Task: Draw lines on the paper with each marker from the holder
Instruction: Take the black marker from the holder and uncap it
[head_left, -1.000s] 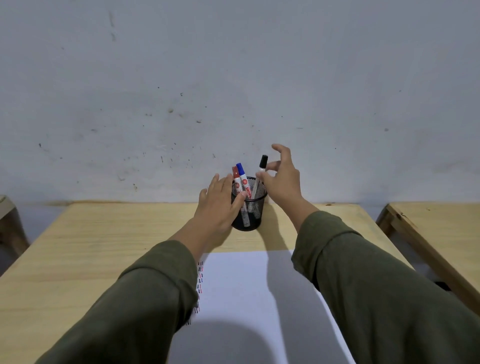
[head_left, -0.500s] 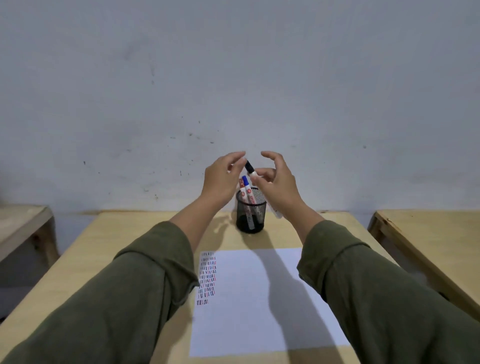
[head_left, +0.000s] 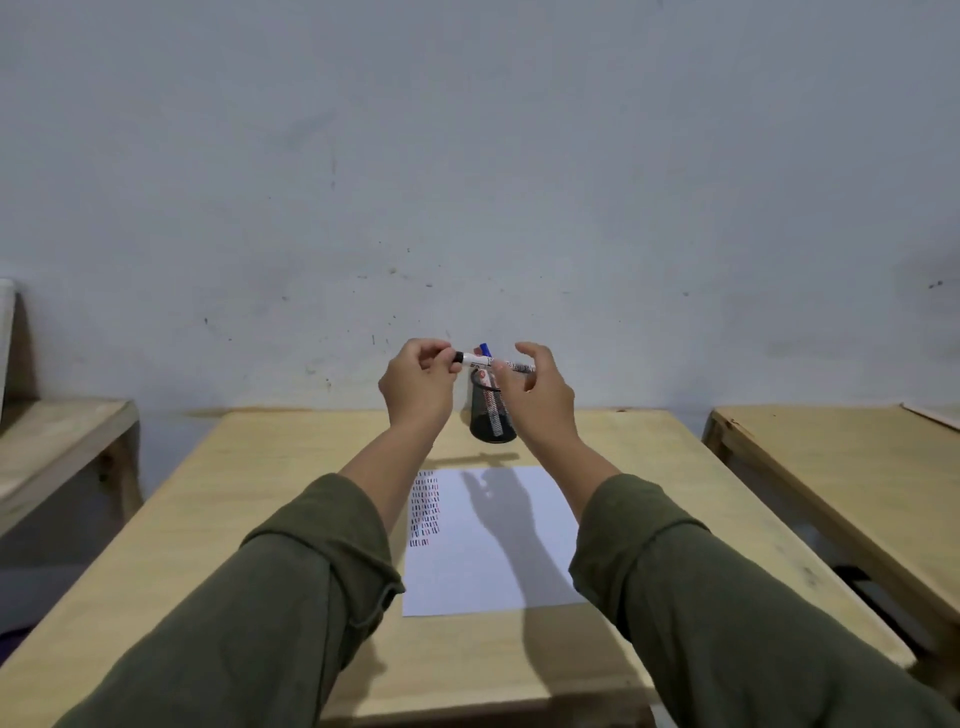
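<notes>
I hold a black marker (head_left: 480, 360) level in the air in front of the black mesh holder (head_left: 491, 415). My left hand (head_left: 420, 385) pinches its black cap end. My right hand (head_left: 537, 396) grips the white barrel. In the holder stand a blue-capped marker (head_left: 485, 348) and another marker whose cap is hidden behind the held marker. The white paper (head_left: 493, 551) lies on the wooden table (head_left: 270, 499) under my arms, with short red, blue and black strokes in columns at its left edge (head_left: 426, 512).
The holder stands at the table's far edge by the grey wall. A second wooden table (head_left: 841, 467) is on the right and another (head_left: 57, 441) on the left, each across a gap.
My right hand has lifted the black marker out of the holder and turned it level. My left hand left the holder and took the cap end. The view pulled back.
</notes>
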